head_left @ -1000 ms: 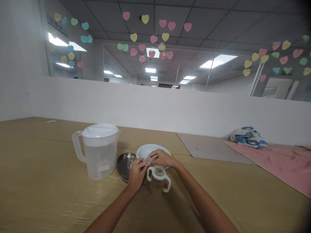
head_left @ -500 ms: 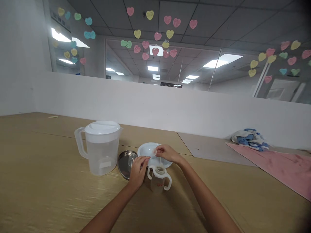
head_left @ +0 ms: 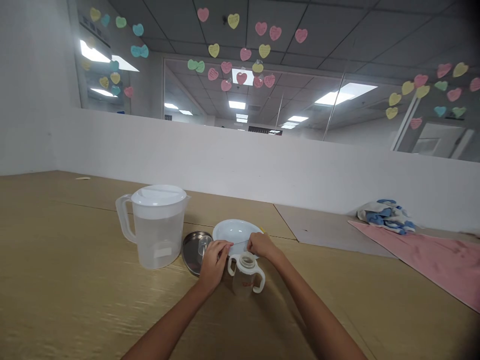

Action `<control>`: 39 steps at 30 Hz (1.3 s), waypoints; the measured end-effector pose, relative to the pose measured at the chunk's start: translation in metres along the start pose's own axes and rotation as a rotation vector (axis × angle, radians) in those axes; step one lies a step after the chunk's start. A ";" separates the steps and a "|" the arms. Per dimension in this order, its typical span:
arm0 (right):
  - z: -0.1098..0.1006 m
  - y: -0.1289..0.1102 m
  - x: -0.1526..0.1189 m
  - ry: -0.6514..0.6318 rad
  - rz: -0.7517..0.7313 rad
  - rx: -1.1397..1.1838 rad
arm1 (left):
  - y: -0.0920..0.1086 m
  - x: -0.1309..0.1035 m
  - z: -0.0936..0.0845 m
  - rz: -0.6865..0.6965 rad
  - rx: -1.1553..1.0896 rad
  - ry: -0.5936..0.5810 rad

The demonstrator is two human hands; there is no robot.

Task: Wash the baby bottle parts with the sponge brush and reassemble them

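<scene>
Across the foreground, tan table [head_left: 112,310]. White wall [head_left: 225,155] behind it, window [head_left: 303,100] above that. Pink cloth [head_left: 423,255] at far right, grey mat [head_left: 322,232] just left of it. Pitcher [head_left: 158,242] upright on my left, white lid on, handle pointing left, pale label low on its front. White bowl [head_left: 234,231] ahead of me, just past my hands. Bundled towel, blue and white [head_left: 386,217], well off to the right, against the wall.

My left hand [head_left: 213,260] is at the tray's right edge, fingers bent, tips toward the bowl. Can't tell if it has anything in it. My right hand [head_left: 261,245] is curled nearly into a fist over the bowl's near right side. Can't see inside it, so can't tell what it holds. Metal tray [head_left: 190,252] sits between pitcher and left hand. Two-handled bottle [head_left: 245,286] upright between my forearms, near side of the bowl, neck open, neither hand on it. Clear piece [head_left: 203,243] shows over the tray, partly behind my left fingers. Thin line [head_left: 240,242] between my fingertips; too fine to identify.
</scene>
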State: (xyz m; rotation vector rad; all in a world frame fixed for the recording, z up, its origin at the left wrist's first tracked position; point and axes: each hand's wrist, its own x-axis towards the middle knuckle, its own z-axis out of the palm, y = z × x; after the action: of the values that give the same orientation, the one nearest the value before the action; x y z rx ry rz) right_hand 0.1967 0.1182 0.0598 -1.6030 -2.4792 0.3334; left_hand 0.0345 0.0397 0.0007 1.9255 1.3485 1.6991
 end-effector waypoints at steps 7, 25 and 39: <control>-0.001 -0.002 -0.001 -0.085 -0.141 0.328 | 0.001 0.000 0.000 0.000 0.010 0.000; -0.081 -0.040 -0.056 -0.035 -0.301 0.992 | -0.026 0.007 0.002 -0.353 -0.154 0.391; -0.070 -0.019 -0.046 -0.326 -0.385 0.355 | -0.023 0.006 0.002 -0.305 -0.127 0.393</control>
State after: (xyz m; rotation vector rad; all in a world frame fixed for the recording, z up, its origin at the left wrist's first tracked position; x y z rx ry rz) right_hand 0.2176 0.0751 0.1313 -0.9718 -2.6835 0.9727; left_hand 0.0243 0.0575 -0.0120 1.2802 1.5251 2.0093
